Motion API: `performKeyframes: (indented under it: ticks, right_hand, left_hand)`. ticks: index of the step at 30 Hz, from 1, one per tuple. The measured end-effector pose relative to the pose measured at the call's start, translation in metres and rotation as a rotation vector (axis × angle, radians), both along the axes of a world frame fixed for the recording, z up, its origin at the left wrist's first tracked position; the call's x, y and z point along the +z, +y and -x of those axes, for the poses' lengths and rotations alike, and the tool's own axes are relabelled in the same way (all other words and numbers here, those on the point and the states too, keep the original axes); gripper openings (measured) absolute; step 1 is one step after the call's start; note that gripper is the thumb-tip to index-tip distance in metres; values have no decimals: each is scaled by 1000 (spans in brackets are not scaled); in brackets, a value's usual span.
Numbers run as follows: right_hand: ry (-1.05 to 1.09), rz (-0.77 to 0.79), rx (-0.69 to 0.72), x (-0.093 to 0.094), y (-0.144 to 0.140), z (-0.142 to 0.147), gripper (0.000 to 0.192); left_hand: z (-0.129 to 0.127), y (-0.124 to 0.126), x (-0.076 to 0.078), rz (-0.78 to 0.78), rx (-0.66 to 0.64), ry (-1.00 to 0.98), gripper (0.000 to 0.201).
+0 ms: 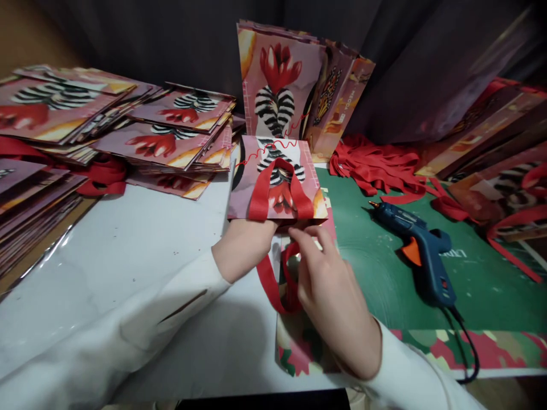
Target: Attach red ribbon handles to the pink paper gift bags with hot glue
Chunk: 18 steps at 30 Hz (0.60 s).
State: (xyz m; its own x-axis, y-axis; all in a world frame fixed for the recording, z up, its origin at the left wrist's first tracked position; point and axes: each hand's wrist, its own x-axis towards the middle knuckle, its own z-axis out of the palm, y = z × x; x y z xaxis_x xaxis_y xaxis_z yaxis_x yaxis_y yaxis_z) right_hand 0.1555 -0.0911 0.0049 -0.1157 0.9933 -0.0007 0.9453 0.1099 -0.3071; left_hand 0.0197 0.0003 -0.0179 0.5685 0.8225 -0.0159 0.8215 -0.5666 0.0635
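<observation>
A small pink paper bag (239, 191) with a zebra-stripe and red flower print lies on the table, its mouth facing me. One red ribbon handle (258, 196) rests looped on its upper face; a second red ribbon loop (273, 293) hangs from the mouth towards me. At the mouth's left side is my left hand (248, 246), its fingers hidden in or under the bag's edge. My right hand (335, 290) is at the mouth's right side, thumb and fingers curled together beside the lower loop. What they pinch, if anything, is hidden.
A blue glue gun (421, 247) with an orange trigger lies on the green mat (371, 285) at right, its cable running off the front edge. Behind it is a heap of red ribbons (376, 165). Upright bags (280, 74) stand behind; stacked flat bags (171, 139) lie left.
</observation>
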Motion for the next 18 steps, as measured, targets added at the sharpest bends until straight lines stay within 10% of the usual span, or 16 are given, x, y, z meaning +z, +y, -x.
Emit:
performKeyframes:
  ticks: [9,18]
  right_hand:
    - [-377,115,80,-30,28,-19,66]
    - [-293,155,83,-23,52,-9,52]
  left_hand:
    - [-1,10,-4,-7,-24,95,45]
    - [3,13,1,-4,-21,153,50]
